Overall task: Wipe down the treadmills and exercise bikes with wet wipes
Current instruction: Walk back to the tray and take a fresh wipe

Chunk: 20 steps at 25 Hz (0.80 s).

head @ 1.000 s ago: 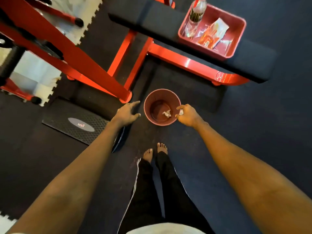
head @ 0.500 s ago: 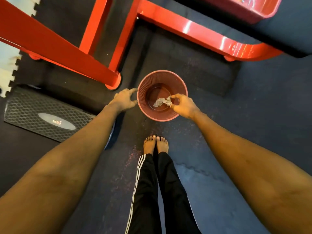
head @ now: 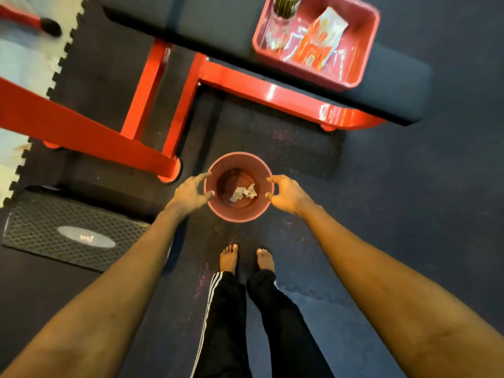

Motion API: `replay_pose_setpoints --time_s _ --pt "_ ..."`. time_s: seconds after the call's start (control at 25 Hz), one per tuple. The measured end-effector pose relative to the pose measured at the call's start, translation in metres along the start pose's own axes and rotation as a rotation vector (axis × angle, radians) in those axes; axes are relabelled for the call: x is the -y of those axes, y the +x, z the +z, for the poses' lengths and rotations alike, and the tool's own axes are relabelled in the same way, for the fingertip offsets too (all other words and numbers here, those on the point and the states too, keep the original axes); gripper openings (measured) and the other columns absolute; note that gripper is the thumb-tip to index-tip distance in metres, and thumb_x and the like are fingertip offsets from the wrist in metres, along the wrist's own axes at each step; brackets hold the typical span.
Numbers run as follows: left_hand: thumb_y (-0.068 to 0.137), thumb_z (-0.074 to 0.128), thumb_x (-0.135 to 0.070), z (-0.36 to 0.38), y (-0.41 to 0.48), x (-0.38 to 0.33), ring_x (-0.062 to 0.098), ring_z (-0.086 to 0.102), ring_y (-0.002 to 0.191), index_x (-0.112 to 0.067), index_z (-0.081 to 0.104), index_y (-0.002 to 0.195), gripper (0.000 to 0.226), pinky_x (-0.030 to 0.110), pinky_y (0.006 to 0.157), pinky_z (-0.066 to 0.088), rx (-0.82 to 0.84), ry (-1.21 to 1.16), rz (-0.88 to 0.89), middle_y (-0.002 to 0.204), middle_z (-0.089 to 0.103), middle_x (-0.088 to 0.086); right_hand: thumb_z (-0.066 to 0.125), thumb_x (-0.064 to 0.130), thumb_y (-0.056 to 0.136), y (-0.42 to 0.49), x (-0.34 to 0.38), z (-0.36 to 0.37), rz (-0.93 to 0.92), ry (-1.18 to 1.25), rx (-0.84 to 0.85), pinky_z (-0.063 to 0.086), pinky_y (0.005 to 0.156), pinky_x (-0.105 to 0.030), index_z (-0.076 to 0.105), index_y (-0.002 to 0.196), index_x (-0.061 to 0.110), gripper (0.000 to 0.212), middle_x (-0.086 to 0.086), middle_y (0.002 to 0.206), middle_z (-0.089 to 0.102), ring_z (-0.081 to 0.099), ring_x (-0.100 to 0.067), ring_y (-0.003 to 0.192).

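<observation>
A small pink waste basket (head: 236,216) stands on the dark floor in front of my bare feet. Crumpled used wipes (head: 243,192) lie at its bottom. My left hand (head: 189,195) hovers at the basket's left rim with fingers spread, holding nothing. At the right rim, my right hand (head: 286,192) is also empty, its fingers apart. Farther back, a pack of wet wipes (head: 319,40) and a clear bottle (head: 282,19) lie in a pink tray (head: 362,55) on a black padded bench (head: 212,25).
Red steel frame bars (head: 90,137) of gym equipment run across the floor left of the basket. A black mesh-patterned step platform (head: 68,230) sits at the lower left. Dark foam floor mats (head: 409,214) stretch to the right.
My right hand has let go of the crumpled wipe, which now lies in the basket, and has pulled back to the rim. The view has tilted up, showing the tray again.
</observation>
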<state>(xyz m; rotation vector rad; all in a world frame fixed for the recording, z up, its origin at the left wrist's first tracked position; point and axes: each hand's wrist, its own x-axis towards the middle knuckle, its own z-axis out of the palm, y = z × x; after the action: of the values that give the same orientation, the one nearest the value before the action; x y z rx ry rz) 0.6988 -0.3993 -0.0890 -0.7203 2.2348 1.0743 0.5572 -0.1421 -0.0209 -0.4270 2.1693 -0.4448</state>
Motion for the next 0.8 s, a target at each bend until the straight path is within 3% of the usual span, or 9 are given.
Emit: replay_pose_setpoints --time_s 0.08,0.2,0.4,0.68,0.8 --pt "0.078 0.066 -0.055 -0.018 -0.016 -0.034 0.031 0.050 0.135 -0.027 0.045 0.150 0.081 0.042 0.114 0.037 -0.046 -0.072 0.018 0.145 0.053 0.014 0.065 0.017 0.092 -0.010 0.000 -0.045 -0.035 -0.036 -0.041 0.033 0.111 -0.030 0.055 0.141 0.009 0.051 -0.013 0.145 0.052 0.048 -0.027 0.136" --pt "0.091 0.072 -0.033 -0.038 -0.040 -0.094 0.032 0.049 0.134 -0.020 0.044 0.152 0.068 0.032 0.109 0.034 -0.106 -0.081 0.035 0.144 0.052 0.018 0.065 0.021 0.093 -0.020 -0.004 -0.115 -0.036 -0.057 -0.134 0.030 0.112 -0.026 0.050 0.145 0.008 0.055 -0.013 0.150 0.047 0.046 -0.025 0.138" --pt "0.079 0.061 -0.054 -0.045 -0.069 -0.198 0.029 0.051 0.132 -0.028 0.043 0.151 0.079 0.039 0.109 0.038 -0.180 -0.121 0.007 0.144 0.053 0.014 0.066 0.022 0.091 -0.036 -0.028 -0.233 -0.116 -0.096 -0.184 0.036 0.112 -0.032 0.054 0.140 0.004 0.054 -0.015 0.145 0.053 0.050 -0.029 0.134" --pt "0.087 0.071 -0.039 -0.012 -0.045 -0.311 0.029 0.054 0.131 -0.031 0.047 0.148 0.066 0.041 0.112 0.041 -0.284 -0.221 -0.080 0.142 0.056 0.012 0.062 0.017 0.081 -0.035 -0.082 -0.366 -0.163 -0.198 -0.129 0.050 0.091 -0.035 0.066 0.124 0.008 0.044 -0.015 0.120 0.066 0.063 -0.033 0.111" --pt "0.091 0.071 -0.031 -0.009 -0.017 -0.337 0.032 0.055 0.126 -0.027 0.048 0.149 0.062 0.040 0.108 0.041 -0.308 -0.246 -0.109 0.137 0.058 0.016 0.063 0.014 0.085 0.000 -0.086 -0.399 -0.168 -0.249 -0.072 0.049 0.093 -0.034 0.063 0.131 0.007 0.047 -0.013 0.128 0.064 0.062 -0.030 0.115"
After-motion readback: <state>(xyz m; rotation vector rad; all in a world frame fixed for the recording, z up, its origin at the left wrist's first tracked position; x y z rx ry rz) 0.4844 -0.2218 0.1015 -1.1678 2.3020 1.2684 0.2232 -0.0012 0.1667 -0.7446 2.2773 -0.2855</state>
